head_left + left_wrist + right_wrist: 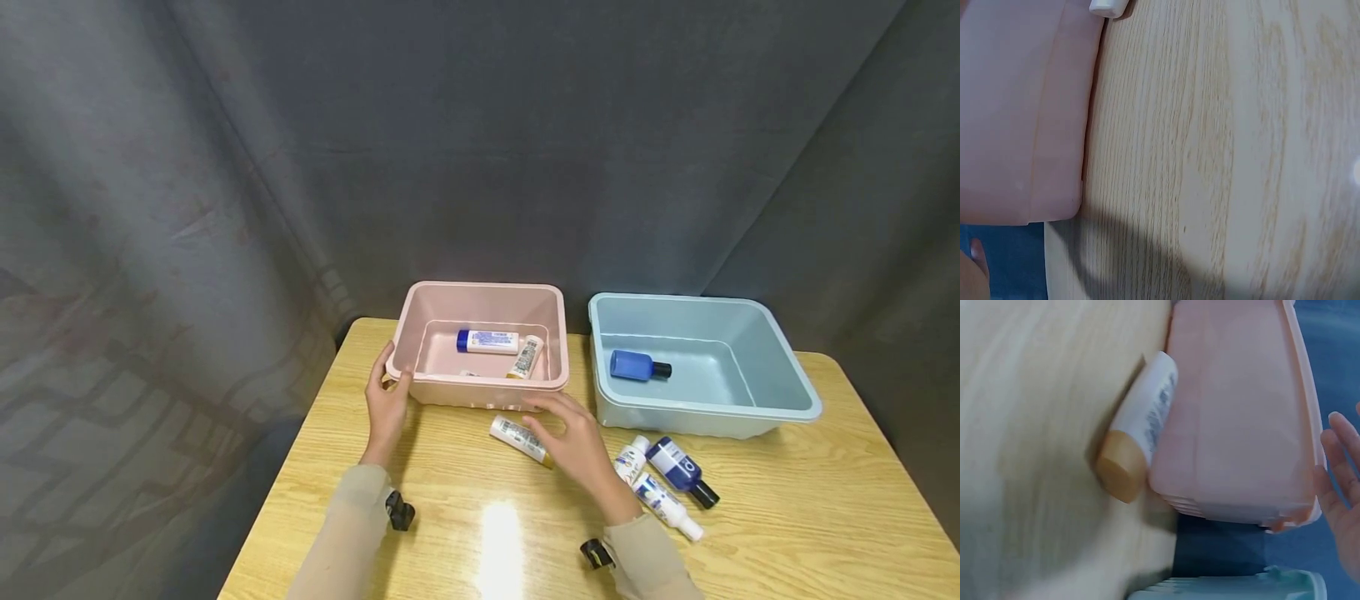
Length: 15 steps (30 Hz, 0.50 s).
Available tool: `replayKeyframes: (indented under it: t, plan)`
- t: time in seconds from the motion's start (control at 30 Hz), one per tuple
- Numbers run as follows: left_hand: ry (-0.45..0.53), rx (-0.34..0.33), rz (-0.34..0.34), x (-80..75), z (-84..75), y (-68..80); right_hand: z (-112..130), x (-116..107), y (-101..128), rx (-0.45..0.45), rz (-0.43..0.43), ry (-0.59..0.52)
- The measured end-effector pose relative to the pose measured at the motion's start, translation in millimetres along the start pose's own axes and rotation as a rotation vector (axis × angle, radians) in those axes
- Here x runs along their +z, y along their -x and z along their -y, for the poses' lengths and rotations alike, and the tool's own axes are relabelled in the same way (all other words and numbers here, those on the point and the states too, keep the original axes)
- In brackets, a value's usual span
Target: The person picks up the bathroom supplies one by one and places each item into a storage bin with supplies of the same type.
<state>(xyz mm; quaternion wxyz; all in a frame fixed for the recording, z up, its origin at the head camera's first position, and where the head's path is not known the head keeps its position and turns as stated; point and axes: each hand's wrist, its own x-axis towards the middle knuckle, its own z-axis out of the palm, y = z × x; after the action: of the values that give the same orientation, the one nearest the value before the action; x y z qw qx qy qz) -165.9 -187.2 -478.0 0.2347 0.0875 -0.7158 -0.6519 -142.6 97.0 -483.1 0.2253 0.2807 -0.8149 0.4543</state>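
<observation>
In the head view my left hand (pixel 386 412) grips the left front corner of a pink plastic bin (pixel 487 393), thumb at the front rim and fingers along the left side. Its fingertip (pixel 977 253) shows past the bin in the left wrist view. My right hand (pixel 573 433) reaches to the bin's right front, fingers (pixel 1335 465) spread and fairly straight at the rim. Below that hand a white tube with a gold cap (pixel 519 439) lies on the table close against the bin. Inside the bin are a blue-capped white tube (pixel 491 342) and another gold-capped tube (pixel 527 357).
To the right stands a light blue bin (pixel 697 408) holding a blue bottle with a black cap (pixel 637 365). Two white bottles (pixel 663 502) and a dark blue bottle (pixel 678 467) lie on the wooden table (pixel 787 500). A grey curtain (pixel 525 167) hangs behind.
</observation>
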Motion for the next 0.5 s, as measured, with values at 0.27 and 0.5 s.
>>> replayKeyframes:
  t: [0.27, 0.5]
  plan:
    - [0.001, 0.003, -0.007, 1.3, 1.6, 0.8, -2, 5, 12, 0.09, 0.046, 0.04]
    - [0.003, -0.004, -0.009, 1.5, 1.8, 0.1, -4, 10, 22, 0.24, 0.126, 0.064]
